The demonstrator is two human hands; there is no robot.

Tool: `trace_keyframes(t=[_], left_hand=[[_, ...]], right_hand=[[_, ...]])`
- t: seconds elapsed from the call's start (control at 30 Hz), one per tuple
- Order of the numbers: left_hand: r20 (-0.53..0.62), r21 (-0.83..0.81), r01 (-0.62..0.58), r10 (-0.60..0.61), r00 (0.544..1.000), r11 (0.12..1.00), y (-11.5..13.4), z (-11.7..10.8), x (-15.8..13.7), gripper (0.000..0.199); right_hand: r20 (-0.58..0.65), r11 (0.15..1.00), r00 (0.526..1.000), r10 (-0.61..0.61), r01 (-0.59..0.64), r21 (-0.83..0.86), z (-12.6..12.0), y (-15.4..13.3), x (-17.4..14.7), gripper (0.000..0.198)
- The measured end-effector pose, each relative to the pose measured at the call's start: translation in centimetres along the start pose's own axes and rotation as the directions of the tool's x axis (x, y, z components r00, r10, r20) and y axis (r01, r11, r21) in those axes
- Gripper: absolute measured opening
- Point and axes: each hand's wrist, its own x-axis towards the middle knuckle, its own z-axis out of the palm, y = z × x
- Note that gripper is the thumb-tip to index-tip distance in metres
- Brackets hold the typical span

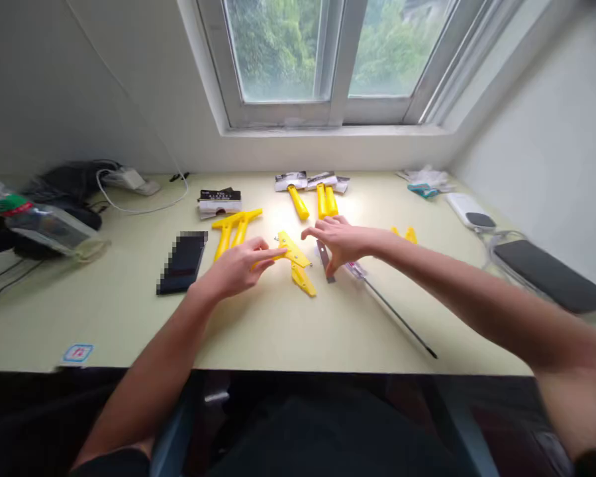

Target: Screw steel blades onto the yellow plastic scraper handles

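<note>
Fingers of the right hand [342,240], spread wide, arch over a thin grey metal strip [324,254]; the left hand [241,266] touches a flat yellow plastic plate [294,249] alongside, its pinch uncertain. Beyond, black-and-white card packaging [220,201] bears illegible print.

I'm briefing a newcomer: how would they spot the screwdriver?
Below the window, on the pale desk, find the right hand. The screwdriver lies beside it, slanting toward the near edge. Its long, thin, dark shaft sets it apart from the yellow pieces.
</note>
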Motion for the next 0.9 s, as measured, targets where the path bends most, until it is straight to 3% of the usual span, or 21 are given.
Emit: trace_keyframes(t=[0.13,0.23,0.33,0.5,0.6,0.8,0.9], left_hand=[[-0.001,0.001,-0.002,0.002,1.000,1.000,0.1,0.0,-0.1,0.039],[-0.017,0.000,0.001,-0.001,1.000,1.000,0.0,0.0,-0.2,0.038],[-0.052,-0.011,-0.015,0.014,0.999,1.000,-0.5,-0.4,-0.3,0.039],[-0.156,0.004,-0.022,0.022,0.987,1.000,-1.8,-1.3,-0.5,0.038],[-0.175,0.015,-0.023,0.025,0.984,1.000,-2.3,-1.5,-0.6,0.038],[-0.152,0.009,-0.017,0.018,0.988,1.000,-2.1,-1.3,-0.6,0.038],[-0.159,0.006,0.000,0.001,0.987,1.000,-2.0,-1.5,-0.7,0.039]], right_hand=[[-0.003,0.992,0.992,0.125,-0.125,0.013,-0.9,1.4,0.3,0.090],[-0.036,0.987,0.988,0.148,-0.145,0.073,-1.1,1.5,0.0,0.075],[-0.061,0.983,0.995,0.076,-0.065,0.173,-0.6,0.2,-0.6,0.065],[0.020,0.953,0.994,-0.106,0.096,0.289,1.0,-2.9,-1.3,0.073],[0.044,0.943,0.989,-0.142,0.121,0.311,1.6,-4.0,-1.0,0.069],[-0.016,0.932,0.995,-0.102,0.101,0.349,0.6,-3.7,-1.3,0.067],[-0.112,0.933,0.993,0.027,0.015,0.358,-0.5,-1.7,-3.1,0.067]])
